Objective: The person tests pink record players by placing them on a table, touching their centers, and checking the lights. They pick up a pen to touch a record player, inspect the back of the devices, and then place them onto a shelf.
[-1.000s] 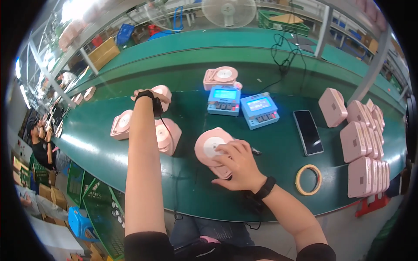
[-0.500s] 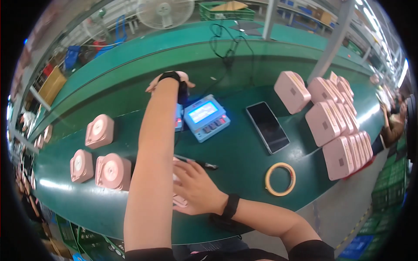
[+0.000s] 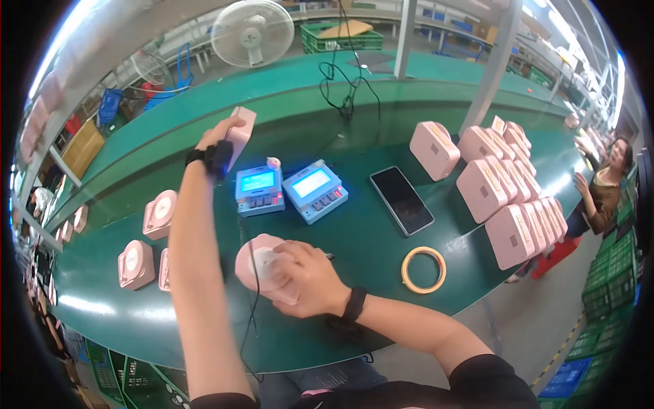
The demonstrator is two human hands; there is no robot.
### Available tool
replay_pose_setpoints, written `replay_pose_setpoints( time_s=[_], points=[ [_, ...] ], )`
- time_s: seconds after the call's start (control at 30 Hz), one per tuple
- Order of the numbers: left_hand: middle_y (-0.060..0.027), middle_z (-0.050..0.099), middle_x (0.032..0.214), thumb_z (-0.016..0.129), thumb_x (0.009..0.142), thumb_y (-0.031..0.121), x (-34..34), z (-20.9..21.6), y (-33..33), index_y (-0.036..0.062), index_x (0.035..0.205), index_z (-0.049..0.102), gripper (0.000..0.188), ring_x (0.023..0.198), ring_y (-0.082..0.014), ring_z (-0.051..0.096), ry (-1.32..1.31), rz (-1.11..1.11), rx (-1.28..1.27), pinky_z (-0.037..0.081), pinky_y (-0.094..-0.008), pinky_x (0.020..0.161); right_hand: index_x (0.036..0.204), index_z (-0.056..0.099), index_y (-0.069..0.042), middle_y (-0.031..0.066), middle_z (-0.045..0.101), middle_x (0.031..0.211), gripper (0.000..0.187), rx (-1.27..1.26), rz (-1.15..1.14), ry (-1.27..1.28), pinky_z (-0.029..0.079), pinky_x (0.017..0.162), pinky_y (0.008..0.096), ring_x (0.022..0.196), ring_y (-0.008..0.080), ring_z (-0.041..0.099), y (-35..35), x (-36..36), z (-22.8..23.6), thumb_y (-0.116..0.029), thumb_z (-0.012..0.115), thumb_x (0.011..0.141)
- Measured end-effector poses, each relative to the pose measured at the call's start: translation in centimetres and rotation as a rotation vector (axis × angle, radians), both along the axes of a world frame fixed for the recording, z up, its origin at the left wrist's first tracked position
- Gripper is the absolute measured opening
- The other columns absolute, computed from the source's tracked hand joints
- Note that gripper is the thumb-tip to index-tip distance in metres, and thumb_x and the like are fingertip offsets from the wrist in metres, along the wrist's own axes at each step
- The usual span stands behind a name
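Observation:
My left hand (image 3: 219,136) is closed around a pink box-shaped device (image 3: 241,131), held upright beyond the two blue testers, near the table's back ledge. My right hand (image 3: 310,278) grips a pink toy record player (image 3: 253,274) from its right side, fingers over the pale disc on top. A thin black cable runs across that record player and down past the table's front edge. Just beyond it stand a blue tester (image 3: 259,193) with a lit screen and a second blue tester (image 3: 315,193). My left forearm partly hides one of the record players on the left.
Pink record players (image 3: 136,264) stand at the left. Several pink devices (image 3: 521,235) are lined up in rows at the right. A phone (image 3: 402,201) and a tape roll (image 3: 424,270) lie right of centre. Another person (image 3: 603,184) is at the far right.
My left hand has moved left and now shows the pink device it holds, uncovering the left tester. The record player under my right hand has come into fuller view. The head view has shifted slightly.

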State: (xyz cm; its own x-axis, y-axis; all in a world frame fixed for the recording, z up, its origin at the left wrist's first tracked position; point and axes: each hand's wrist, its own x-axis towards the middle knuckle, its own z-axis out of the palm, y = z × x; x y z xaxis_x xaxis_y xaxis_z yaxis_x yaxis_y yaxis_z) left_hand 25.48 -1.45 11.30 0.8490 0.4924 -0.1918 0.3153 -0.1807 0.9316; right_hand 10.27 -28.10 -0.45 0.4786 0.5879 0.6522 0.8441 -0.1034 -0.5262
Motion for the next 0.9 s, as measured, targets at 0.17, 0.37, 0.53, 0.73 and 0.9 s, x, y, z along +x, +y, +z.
replay_pose_setpoints(
  time_s=[0.17, 0.37, 0.53, 0.73, 0.9],
  points=[
    [-0.0007, 0.055, 0.060, 0.065, 0.079, 0.036, -13.1, 4.7, 7.7, 0.0035, 0.076, 0.066, 0.033, 0.053, -0.0142, 0.052, -0.159, -0.057, 0.199, 0.039, -0.0285, 0.050, 0.106, 0.061, -0.004, 0.0125, 0.060, 0.110, 0.048, 0.269, -0.002, 0.368, 0.049, 0.086, 0.0339, 0.098, 0.0263, 0.061, -0.6, 1.8, -0.3, -0.021, 0.078, 0.065],
    [-0.0147, 0.064, 0.100, 0.072, 0.063, 0.015, -36.2, 1.2, 16.2, -0.0044, 0.117, 0.056, 0.059, 0.084, -0.0235, 0.065, -0.152, 0.031, 0.864, 0.053, -0.0336, 0.069, 0.099, 0.063, 0.002, 0.0076, 0.064, 0.089, 0.026, 0.807, 0.078, 1.010, 0.049, 0.073, 0.0278, 0.082, 0.0145, 0.060, -2.6, 6.5, 2.7, -0.011, 0.068, 0.077],
    [-0.0223, 0.050, 0.125, 0.083, 0.042, 0.027, -47.8, -4.8, 10.1, -0.0036, 0.132, 0.044, 0.102, 0.116, -0.0401, 0.048, 0.123, 0.083, 1.124, 0.039, -0.0461, 0.099, 0.103, 0.060, 0.004, 0.0107, 0.063, 0.092, 0.037, 0.977, -0.355, 0.787, 0.048, 0.073, 0.0291, 0.080, 0.0175, 0.060, -12.9, 14.6, 3.7, -0.022, 0.067, 0.079],
    [-0.0236, 0.047, 0.127, 0.083, 0.041, 0.029, -50.5, -9.0, 6.8, -0.0021, 0.133, 0.042, 0.105, 0.118, -0.0419, 0.045, 0.262, 0.160, 1.159, 0.037, -0.0481, 0.100, 0.122, 0.046, 0.006, 0.0214, 0.056, 0.110, 0.078, 0.687, -0.921, 0.817, 0.050, 0.082, 0.0330, 0.094, 0.0237, 0.060, -19.4, 20.4, 2.0, -0.036, 0.078, 0.065],
    [-0.0259, 0.046, 0.128, 0.084, 0.041, 0.031, -44.9, -10.4, 6.1, -0.0026, 0.133, 0.039, 0.108, 0.121, -0.0424, 0.042, 0.187, 0.149, 1.125, 0.036, -0.0495, 0.101, 0.133, 0.031, 0.006, 0.0300, 0.048, 0.122, 0.096, 0.749, -0.632, 1.050, 0.050, 0.085, 0.0368, 0.101, 0.0295, 0.059, -23.0, 24.1, 0.3, -0.038, 0.078, 0.063]
  ],
)
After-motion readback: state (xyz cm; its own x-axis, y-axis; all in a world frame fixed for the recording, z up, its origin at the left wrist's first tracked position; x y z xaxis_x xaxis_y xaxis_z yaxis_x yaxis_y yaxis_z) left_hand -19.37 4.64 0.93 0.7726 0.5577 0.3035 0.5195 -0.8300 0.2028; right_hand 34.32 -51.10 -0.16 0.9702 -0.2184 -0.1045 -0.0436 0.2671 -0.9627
